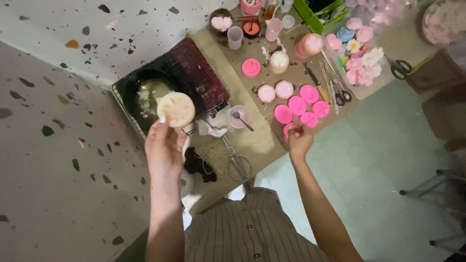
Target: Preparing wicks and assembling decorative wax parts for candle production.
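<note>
We find the left hand (164, 148) raised over the left end of the low table (252, 145), its fingers closed around the rim of a pale round wax disc (176, 109), tilted face-up above the dark pot (145, 94) that sits on a dark red burner (196, 77). The pot holds pale lumps and liquid; we cannot tell whether it is hot.

The right hand (300, 140) rests at the table's front edge, fingers pinched on a small pink round mould (290, 129) at the near end of a cluster of pink moulds (303, 104). Two of the moulds further back appear filled with pale material.

Scissors (237, 162) lie near the front edge between the two hands, beside a loose bundle of string (213, 154). A small cup with a spoon (239, 116) stands just beside the burner.

Risks, in our judgement: the disc is held by fingertips only, directly over the pot; a slip would drop it into the contents and splash. The left forearm passes close to the burner's front corner. The mould sits at the table's edge and could be knocked to the floor. The string lies near the burner.
</note>
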